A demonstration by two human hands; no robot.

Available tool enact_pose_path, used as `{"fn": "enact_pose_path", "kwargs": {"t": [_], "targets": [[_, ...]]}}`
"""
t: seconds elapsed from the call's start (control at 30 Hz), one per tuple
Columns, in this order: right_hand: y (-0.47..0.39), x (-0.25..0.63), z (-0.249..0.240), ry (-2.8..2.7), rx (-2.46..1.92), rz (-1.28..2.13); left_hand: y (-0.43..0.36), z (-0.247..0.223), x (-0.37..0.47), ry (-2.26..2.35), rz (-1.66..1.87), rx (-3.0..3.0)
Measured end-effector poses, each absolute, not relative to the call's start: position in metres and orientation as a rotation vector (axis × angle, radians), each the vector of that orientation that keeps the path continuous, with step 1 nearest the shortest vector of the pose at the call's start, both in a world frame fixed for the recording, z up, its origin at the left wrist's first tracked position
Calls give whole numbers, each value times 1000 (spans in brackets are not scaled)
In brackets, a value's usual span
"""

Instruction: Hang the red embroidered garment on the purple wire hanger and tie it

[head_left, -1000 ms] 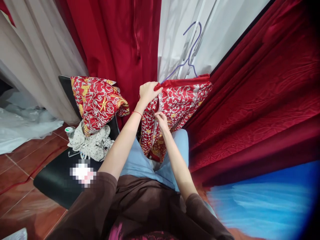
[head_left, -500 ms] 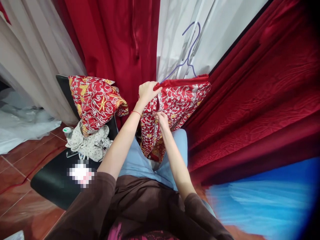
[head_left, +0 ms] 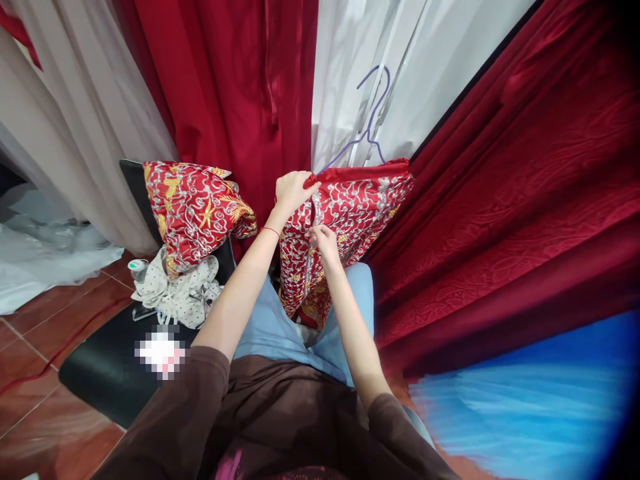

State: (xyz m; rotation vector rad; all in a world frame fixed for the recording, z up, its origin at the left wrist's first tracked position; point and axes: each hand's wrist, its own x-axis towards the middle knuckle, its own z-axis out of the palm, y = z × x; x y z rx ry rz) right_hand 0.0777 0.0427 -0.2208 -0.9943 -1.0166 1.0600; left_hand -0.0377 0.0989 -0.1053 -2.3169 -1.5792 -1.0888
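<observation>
A red skirt-like garment (head_left: 357, 200) with silver and gold embroidery hangs upright from a purple wire hanger (head_left: 369, 127) in front of my knees. My left hand (head_left: 295, 191) is closed on its top red edge, at the left corner. Just below, a dark slit runs down from that edge. At the slit's lower end my right hand (head_left: 325, 241) is pinched, fingertips against the cloth; whatever sits between them is too small to make out. The garment's lower part hangs down between my legs, partly hidden by my right forearm.
To the left, a black chair (head_left: 100, 373) bears a folded red embroidered cloth (head_left: 200, 210), a dotted white cloth (head_left: 185, 290) and a small green-lidded container (head_left: 137, 269). Red curtains (head_left: 500, 200) stand on the right, blue tulle (head_left: 525, 407) below them. White tulle (head_left: 50, 260) lies far left.
The hanger and the garment's top edge have dipped slightly down and to the left. My left hand has sunk a little with them. Both hands keep their hold, and the view has shifted slightly.
</observation>
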Motion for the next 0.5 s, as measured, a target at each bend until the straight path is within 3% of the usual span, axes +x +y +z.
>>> {"fn": "enact_pose_path", "kwargs": {"t": [0.5], "targets": [[41, 75, -213, -998, -852, 1146, 105, -110, -38, -1543, -1056, -2252]]}}
